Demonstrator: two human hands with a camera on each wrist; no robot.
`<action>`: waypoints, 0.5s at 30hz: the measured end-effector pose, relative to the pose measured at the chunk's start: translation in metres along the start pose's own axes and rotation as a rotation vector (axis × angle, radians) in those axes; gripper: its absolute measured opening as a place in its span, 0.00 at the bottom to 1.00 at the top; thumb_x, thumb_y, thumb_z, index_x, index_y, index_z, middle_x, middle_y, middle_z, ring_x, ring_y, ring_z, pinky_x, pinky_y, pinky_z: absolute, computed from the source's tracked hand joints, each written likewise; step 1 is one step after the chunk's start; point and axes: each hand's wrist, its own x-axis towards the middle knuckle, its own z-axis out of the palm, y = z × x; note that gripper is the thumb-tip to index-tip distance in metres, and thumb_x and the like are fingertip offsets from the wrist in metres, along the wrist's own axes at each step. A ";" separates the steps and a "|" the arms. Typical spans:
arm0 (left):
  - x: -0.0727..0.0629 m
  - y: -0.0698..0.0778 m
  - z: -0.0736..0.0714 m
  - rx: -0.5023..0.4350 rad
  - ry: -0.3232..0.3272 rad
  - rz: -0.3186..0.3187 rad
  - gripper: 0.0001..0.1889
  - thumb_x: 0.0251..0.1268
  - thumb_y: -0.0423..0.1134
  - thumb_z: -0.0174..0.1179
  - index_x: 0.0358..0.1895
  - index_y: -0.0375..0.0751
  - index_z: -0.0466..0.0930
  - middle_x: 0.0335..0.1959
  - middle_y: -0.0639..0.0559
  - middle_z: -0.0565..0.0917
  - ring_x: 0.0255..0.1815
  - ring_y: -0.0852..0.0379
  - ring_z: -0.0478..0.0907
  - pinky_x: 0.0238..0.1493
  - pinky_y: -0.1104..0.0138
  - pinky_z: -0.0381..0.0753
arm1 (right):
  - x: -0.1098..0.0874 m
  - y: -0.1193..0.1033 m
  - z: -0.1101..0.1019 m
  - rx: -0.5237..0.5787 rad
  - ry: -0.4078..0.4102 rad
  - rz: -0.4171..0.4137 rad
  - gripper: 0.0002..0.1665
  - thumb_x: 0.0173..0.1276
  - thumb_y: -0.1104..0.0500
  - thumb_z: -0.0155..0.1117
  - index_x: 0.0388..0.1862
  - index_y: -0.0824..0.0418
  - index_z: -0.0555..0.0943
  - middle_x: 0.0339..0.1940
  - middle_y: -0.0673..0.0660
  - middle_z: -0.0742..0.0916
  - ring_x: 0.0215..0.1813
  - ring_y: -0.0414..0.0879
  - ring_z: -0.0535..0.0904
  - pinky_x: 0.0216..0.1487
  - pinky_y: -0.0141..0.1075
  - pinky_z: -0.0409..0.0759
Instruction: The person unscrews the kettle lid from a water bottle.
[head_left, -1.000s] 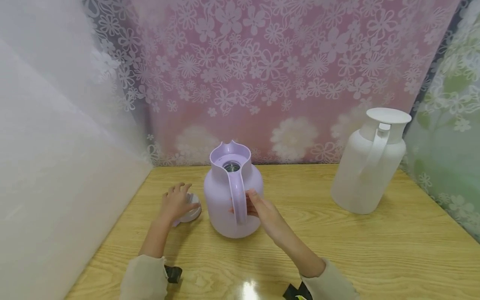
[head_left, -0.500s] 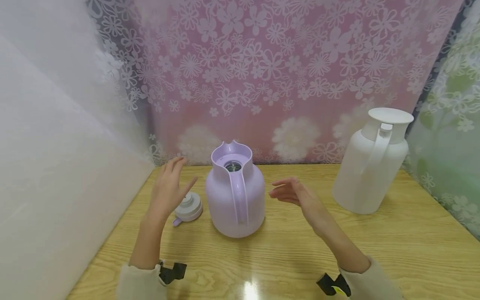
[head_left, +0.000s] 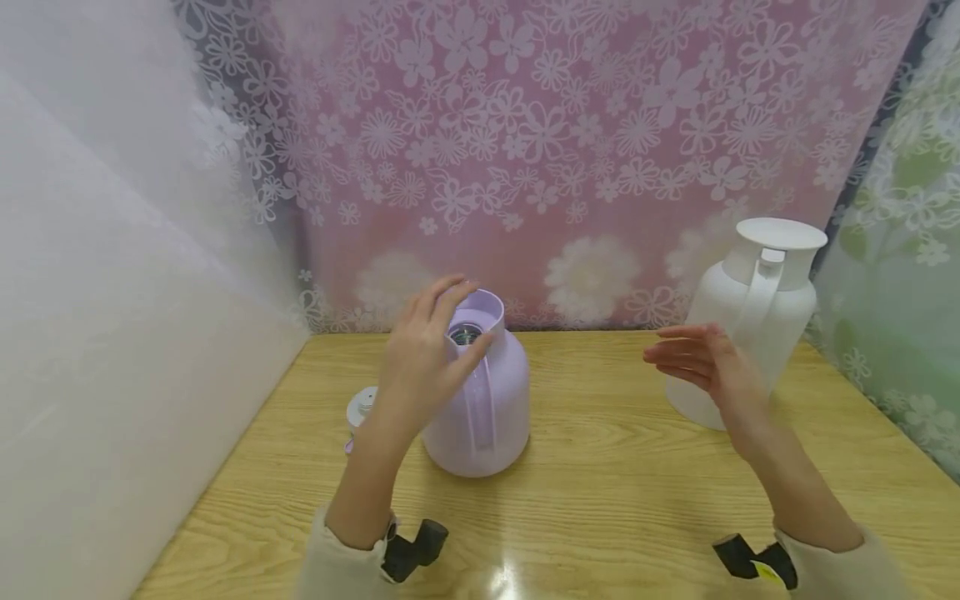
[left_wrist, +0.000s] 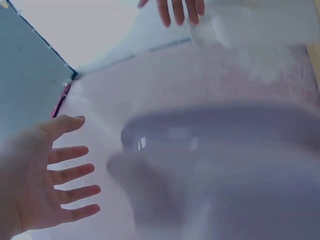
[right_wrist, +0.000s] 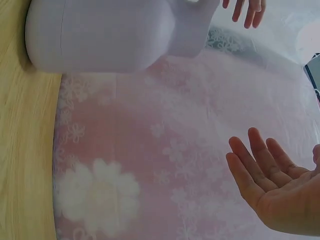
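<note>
A lilac thermos jug (head_left: 506, 400) stands upright on the wooden table, its round mouth uncovered and its handle facing me. My left hand (head_left: 423, 358), fingers spread and holding nothing, hovers before the jug and overlaps its left side in the head view. In the left wrist view the jug (left_wrist: 240, 175) looms large and blurred beside that hand. The stopper (head_left: 362, 406), pale grey with a lilac tab, lies left of the jug, partly hidden by my left forearm. My right hand (head_left: 712, 367) holds nothing, its fingers extended, and overlaps the white thermos jug (head_left: 776, 317) at the right.
Behind the wooden table (head_left: 592, 500) hangs a pink curtain (head_left: 570, 150) with white flowers. A white sheet (head_left: 135, 292) slopes along the left side, and a green floral sheet (head_left: 911, 275) borders the right.
My right hand has let go of the lilac jug's handle and moved right, to the white jug. The left hand has left the stopper, rising and shifting right before the lilac jug.
</note>
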 end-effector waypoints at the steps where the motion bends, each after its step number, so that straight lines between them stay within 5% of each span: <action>1: 0.003 0.006 0.004 -0.012 0.002 0.019 0.26 0.60 0.47 0.61 0.60 0.40 0.69 0.61 0.45 0.68 0.60 0.48 0.64 0.59 0.55 0.62 | -0.001 -0.001 -0.006 0.008 0.014 -0.011 0.25 0.78 0.55 0.29 0.52 0.65 0.75 0.44 0.54 0.84 0.47 0.44 0.79 0.49 0.29 0.73; 6: 0.012 0.034 0.026 -0.074 -0.018 0.084 0.26 0.60 0.46 0.61 0.60 0.39 0.69 0.60 0.45 0.68 0.61 0.48 0.64 0.60 0.55 0.62 | -0.007 -0.006 -0.034 0.037 0.071 -0.087 0.25 0.78 0.57 0.30 0.53 0.70 0.73 0.44 0.56 0.83 0.48 0.43 0.79 0.49 0.28 0.73; 10: 0.015 0.053 0.044 -0.108 -0.058 0.100 0.27 0.60 0.47 0.61 0.60 0.39 0.68 0.61 0.45 0.67 0.62 0.50 0.63 0.59 0.56 0.63 | -0.011 -0.008 -0.053 0.030 0.198 -0.119 0.23 0.77 0.58 0.35 0.53 0.74 0.72 0.42 0.56 0.84 0.46 0.43 0.79 0.47 0.27 0.73; 15: 0.017 0.075 0.068 -0.146 -0.114 0.083 0.28 0.62 0.49 0.59 0.62 0.42 0.66 0.63 0.47 0.65 0.62 0.52 0.62 0.59 0.58 0.64 | -0.014 -0.006 -0.073 -0.259 0.442 -0.098 0.23 0.76 0.56 0.39 0.53 0.72 0.74 0.40 0.50 0.85 0.44 0.38 0.79 0.45 0.23 0.72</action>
